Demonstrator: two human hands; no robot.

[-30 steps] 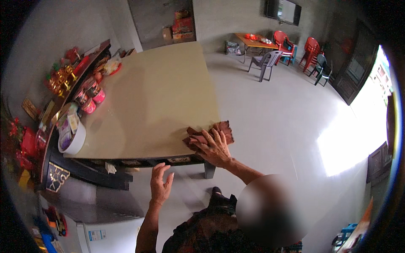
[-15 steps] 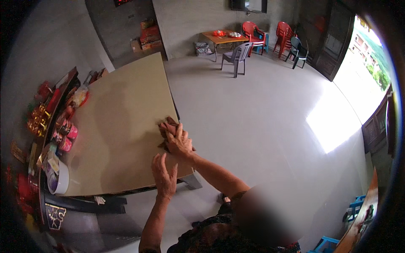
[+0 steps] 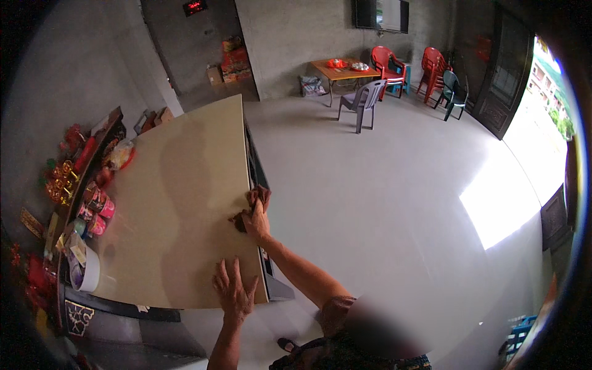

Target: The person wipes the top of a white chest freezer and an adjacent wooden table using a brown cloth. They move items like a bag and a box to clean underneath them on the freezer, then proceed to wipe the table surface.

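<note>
A large beige tabletop (image 3: 203, 154) stretches away in front of me on the left. My right hand (image 3: 256, 221) is closed around a crumpled brown cloth (image 3: 261, 195) at the table's right edge. Part of the cloth lies on the top and part bulges over the side. My left hand (image 3: 234, 293), fingers spread, is at the table's near edge close to its right corner and holds nothing. Whether its fingers press on the surface or hover just above it, I cannot tell.
Along the table's left side stand a white tub (image 3: 91, 271), several pink-and-red containers (image 3: 97, 209) and gold ornaments (image 3: 61, 179). Across the tiled floor (image 3: 370, 197) are a grey chair (image 3: 364, 102), a small wooden table (image 3: 344, 73) and red chairs (image 3: 385, 61). An open doorway (image 3: 530, 129) is at the right.
My right hand has shifted with the cloth onto the table's right edge, wrapping it over the side. My left hand has come nearer to me, and its fingers have spread.
</note>
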